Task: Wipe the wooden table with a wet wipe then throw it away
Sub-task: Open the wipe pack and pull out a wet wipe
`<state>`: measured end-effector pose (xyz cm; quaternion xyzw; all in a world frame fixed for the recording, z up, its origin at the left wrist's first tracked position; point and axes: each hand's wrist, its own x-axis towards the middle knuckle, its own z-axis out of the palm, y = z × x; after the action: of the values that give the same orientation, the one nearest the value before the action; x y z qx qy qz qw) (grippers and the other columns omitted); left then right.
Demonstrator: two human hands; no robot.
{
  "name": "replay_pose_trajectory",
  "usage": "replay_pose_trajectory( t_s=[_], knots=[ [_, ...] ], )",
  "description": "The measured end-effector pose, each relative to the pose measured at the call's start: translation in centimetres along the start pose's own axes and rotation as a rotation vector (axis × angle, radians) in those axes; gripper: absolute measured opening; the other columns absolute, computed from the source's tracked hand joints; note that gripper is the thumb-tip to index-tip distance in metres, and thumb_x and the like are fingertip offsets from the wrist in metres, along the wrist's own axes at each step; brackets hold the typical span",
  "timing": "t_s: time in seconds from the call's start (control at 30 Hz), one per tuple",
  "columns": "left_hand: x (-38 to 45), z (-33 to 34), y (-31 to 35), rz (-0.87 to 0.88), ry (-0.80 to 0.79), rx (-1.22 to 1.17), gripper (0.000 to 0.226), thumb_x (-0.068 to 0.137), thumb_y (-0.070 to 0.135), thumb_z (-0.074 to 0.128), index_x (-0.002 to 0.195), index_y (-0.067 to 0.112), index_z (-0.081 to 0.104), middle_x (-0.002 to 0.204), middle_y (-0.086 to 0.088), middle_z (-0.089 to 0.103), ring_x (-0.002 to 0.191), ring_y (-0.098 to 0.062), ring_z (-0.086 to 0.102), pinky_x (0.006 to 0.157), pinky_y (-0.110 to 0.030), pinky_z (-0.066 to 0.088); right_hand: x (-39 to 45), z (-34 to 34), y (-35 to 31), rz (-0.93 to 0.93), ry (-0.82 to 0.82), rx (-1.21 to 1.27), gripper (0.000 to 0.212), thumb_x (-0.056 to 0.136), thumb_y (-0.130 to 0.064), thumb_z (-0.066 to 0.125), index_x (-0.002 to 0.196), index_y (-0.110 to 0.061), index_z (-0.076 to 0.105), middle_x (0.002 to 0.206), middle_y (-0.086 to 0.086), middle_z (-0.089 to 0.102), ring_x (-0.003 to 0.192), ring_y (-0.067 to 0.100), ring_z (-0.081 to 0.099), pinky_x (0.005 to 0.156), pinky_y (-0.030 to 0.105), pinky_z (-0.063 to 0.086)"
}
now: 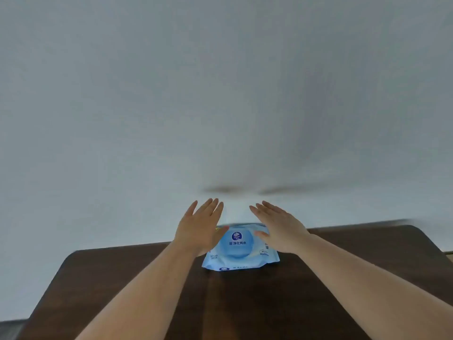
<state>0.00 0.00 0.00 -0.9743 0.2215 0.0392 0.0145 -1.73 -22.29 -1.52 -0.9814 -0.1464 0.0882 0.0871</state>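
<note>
Near the far edge of the wooden table (pixel 245 303), a blue wet-wipe pack (pixel 239 251) lies flat; left hand (pixel 199 227) and right hand (pixel 279 229) hover spread, empty. Opening step: lift the lid, draw a wipe.

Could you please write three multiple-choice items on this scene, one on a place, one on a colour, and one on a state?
1. Where does the wet wipe pack lie?
A. On the wooden table, near its far edge
B. On the floor
C. In a bin

2. What colour is the pack?
A. Red
B. Light blue
C. Black

3. How are the hands?
A. Both clenched in fists
B. Both open, fingers spread
C. One holding a cloth

Answers:
1 A, the pack rests on the dark wood by the wall side.
2 B, its wrapper is pale blue.
3 B, the left hand and right hand hover flat over the pack, holding nothing.
</note>
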Motion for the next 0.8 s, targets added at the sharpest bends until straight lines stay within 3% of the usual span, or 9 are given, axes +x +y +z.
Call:
replay_pose_trajectory(
  t_s=[0.07,0.13,0.27,0.57,0.7,0.77,0.8],
  knots=[
    [1.3,2.5,0.3,-0.001,-0.180,0.004,0.067,0.098,0.053,0.023,0.152,0.021,0.001,0.162,0.004,-0.002,0.147,-0.011,-0.004,0.119,-0.037,-0.004,0.8,1.7,1.2,0.026,-0.077,0.020,0.066,0.098,-0.042,0.040,0.152,-0.022,0.007,0.161,-0.001,0.010,0.147,0.013,0.003,0.118,0.033,0.010],
    [2.2,4.9,0.5,-0.003,-0.260,0.015,0.068,0.097,0.053,0.027,0.152,0.020,0.004,0.162,0.002,-0.001,0.148,-0.013,-0.002,0.120,-0.038,0.001,1.4,3.7,2.3,0.055,-0.136,0.031,0.066,0.098,-0.042,0.041,0.151,-0.019,0.009,0.160,-0.001,0.012,0.147,0.014,0.005,0.117,0.034,0.013],
    [3.8,8.6,1.4,0.027,-0.272,0.017,0.070,0.097,0.053,0.031,0.152,0.020,0.005,0.162,0.000,0.001,0.148,-0.016,0.002,0.120,-0.037,0.006,2.7,7.0,3.6,0.073,-0.186,0.071,0.066,0.098,-0.040,0.041,0.151,-0.014,0.011,0.160,0.001,0.015,0.147,0.015,0.008,0.117,0.033,0.015],
    [5.5,11.9,2.1,0.027,-0.230,-0.015,0.077,0.093,0.057,0.038,0.151,0.015,0.011,0.161,-0.002,0.011,0.147,-0.018,0.009,0.117,-0.034,0.016,3.4,10.8,4.0,0.077,-0.281,0.102,0.075,0.096,-0.047,0.040,0.151,-0.018,-0.002,0.161,-0.002,-0.002,0.147,0.013,0.003,0.117,0.034,0.015],
    [5.8,11.6,1.2,0.057,-0.315,-0.131,0.072,0.096,0.054,0.034,0.152,0.014,0.012,0.161,0.000,0.009,0.148,-0.014,0.003,0.116,-0.033,0.019,3.4,11.4,4.1,0.106,-0.281,0.183,0.076,0.096,-0.049,0.039,0.151,-0.018,-0.003,0.161,-0.003,-0.003,0.147,0.012,0.002,0.117,0.034,0.016],
    [6.0,11.3,1.0,0.020,-0.319,-0.207,0.066,0.097,0.052,0.031,0.149,0.012,0.023,0.158,0.000,0.023,0.146,-0.017,0.014,0.113,-0.033,0.024,3.4,11.6,4.0,0.108,-0.287,0.191,0.076,0.096,-0.049,0.037,0.151,-0.017,-0.005,0.161,-0.003,-0.006,0.147,0.011,-0.001,0.117,0.033,0.014],
    [6.2,11.0,1.0,-0.024,-0.285,-0.263,0.060,0.097,0.052,0.030,0.141,0.011,0.037,0.149,-0.001,0.040,0.141,-0.021,0.030,0.107,-0.032,0.031,3.4,11.7,3.9,0.108,-0.293,0.190,0.076,0.097,-0.048,0.037,0.151,-0.017,-0.006,0.161,-0.004,-0.006,0.146,0.010,-0.002,0.117,0.032,0.014]
  ],
)
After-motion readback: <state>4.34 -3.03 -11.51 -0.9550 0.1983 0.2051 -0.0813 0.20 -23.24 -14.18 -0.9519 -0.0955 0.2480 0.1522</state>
